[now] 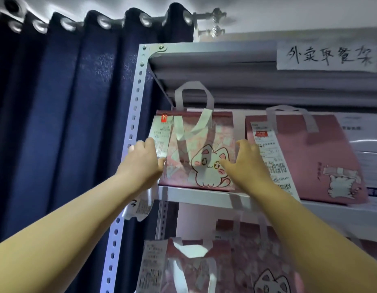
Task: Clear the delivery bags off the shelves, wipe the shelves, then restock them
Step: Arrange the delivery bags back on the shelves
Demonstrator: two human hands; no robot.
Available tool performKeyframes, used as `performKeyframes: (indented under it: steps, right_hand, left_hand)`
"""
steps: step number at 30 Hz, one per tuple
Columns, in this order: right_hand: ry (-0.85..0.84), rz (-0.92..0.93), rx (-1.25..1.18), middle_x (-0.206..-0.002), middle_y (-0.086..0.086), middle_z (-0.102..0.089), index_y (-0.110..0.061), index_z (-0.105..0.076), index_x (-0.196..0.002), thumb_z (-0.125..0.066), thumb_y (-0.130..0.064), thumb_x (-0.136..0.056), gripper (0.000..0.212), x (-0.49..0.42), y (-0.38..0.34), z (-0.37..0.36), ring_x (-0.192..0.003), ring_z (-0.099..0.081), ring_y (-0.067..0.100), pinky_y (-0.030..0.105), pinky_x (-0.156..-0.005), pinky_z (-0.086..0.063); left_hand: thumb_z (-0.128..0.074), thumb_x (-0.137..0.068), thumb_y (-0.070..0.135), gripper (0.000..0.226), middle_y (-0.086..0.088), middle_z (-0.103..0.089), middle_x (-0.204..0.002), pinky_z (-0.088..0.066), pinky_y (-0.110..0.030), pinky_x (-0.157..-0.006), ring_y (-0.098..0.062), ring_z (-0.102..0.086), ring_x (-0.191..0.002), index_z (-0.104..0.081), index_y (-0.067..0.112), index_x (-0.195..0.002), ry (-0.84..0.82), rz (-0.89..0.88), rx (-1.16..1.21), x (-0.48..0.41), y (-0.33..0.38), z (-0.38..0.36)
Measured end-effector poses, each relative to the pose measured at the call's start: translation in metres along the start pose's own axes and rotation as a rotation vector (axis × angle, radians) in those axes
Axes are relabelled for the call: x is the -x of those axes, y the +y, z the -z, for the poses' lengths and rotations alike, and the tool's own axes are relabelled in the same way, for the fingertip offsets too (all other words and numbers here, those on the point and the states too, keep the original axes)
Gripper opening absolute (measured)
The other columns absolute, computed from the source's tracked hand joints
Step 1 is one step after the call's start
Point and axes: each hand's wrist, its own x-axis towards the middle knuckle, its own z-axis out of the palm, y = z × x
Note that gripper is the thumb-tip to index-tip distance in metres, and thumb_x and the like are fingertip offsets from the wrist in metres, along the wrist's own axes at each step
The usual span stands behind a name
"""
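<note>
- The cat bag (pixel 201 144), pink with a cartoon cat on its front, stands at the left end of the upper shelf (pixel 194 195) of a metal rack.
- The left hand (pixel 144 162) grips the bag's left side, fingers curled over the long receipt (pixel 160 135) stuck there. The right hand (pixel 247 163) grips its right side, thumb on the front near the cat's face.
- A second pink bag (pixel 323 153) stands just beside it on the right. The right hand's fingers sit in the narrow space between the two bags, against that bag's own receipt (pixel 268 149).
- Two more cat-print bags (pixel 206 269) sit on the shelf below, under both forearms.
- A navy curtain (pixel 56 123) hangs left of the rack from a rod (pixel 213 20).
- A paper sign (pixel 329 57) on the top shelf edge reads 外卖取餐架 in handwriting. The receipts' print is too blurred to read, though the held bag's receipt has a red mark at its top.
- The rack's perforated upright (pixel 131 132) runs just behind the left hand, close to the bag's left edge.
- The bag's rear loop handle (pixel 194 92) rises close under the top shelf (pixel 225 80), so there is little room above. The front of the shelf is open toward the person.
</note>
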Motion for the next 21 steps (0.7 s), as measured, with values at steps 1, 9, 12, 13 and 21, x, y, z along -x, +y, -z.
performKeyframes:
  steps: [1,9,12,13,21]
  right_hand:
    - [-0.018,-0.009,0.002,-0.128,0.011,-0.042,-0.014,-0.038,-0.129,-0.063,-0.037,-0.081,0.059,-0.002,0.0,-0.003,-0.111,-0.046,0.028,0.04,-0.095,-0.042]
    - [-0.032,-0.027,-0.015,-0.123,0.01,-0.052,-0.012,-0.037,-0.132,-0.063,-0.028,-0.082,0.059,-0.006,0.004,-0.011,-0.108,-0.051,0.028,0.038,-0.089,-0.046]
    - [-0.058,-0.058,-0.01,-0.122,0.011,-0.053,-0.01,-0.039,-0.13,-0.063,-0.027,-0.082,0.056,-0.006,0.008,-0.013,-0.106,-0.053,0.029,0.039,-0.088,-0.048]
    - [-0.053,-0.062,-0.023,-0.123,0.011,-0.053,-0.009,-0.04,-0.129,-0.064,-0.026,-0.081,0.056,-0.006,0.008,-0.013,-0.107,-0.053,0.029,0.038,-0.089,-0.047]
    - [0.08,-0.048,-0.114,-0.126,0.007,-0.052,-0.012,-0.046,-0.13,-0.068,-0.028,-0.081,0.057,0.003,0.008,-0.008,-0.116,-0.05,0.024,0.036,-0.094,-0.043]
  left_hand:
    - [-0.045,-0.092,0.036,0.033,-0.014,-0.049,-0.109,-0.039,-0.038,-0.07,-0.025,-0.039,-0.094,-0.039,0.009,-0.109,-0.003,0.009,-0.018,-0.003,0.0,-0.003]
    - [-0.038,-0.096,0.033,0.034,-0.015,-0.056,-0.098,-0.037,-0.036,-0.058,-0.029,-0.051,-0.074,-0.032,0.007,-0.117,-0.025,0.053,-0.011,-0.015,-0.006,-0.019]
    - [-0.043,-0.095,0.028,0.034,-0.013,-0.055,-0.102,-0.035,-0.034,-0.058,-0.027,-0.051,-0.076,-0.035,0.006,-0.12,0.02,0.051,0.083,-0.014,-0.008,-0.021]
    - [-0.045,-0.094,0.028,0.032,-0.013,-0.054,-0.102,-0.034,-0.033,-0.057,-0.027,-0.05,-0.076,-0.036,0.006,-0.117,0.036,0.051,0.117,-0.013,-0.009,-0.021]
    - [-0.058,-0.088,0.031,0.044,-0.009,-0.048,-0.122,-0.032,-0.02,-0.066,-0.01,-0.038,-0.087,-0.04,0.011,-0.123,0.193,0.009,0.347,0.002,-0.008,-0.006]
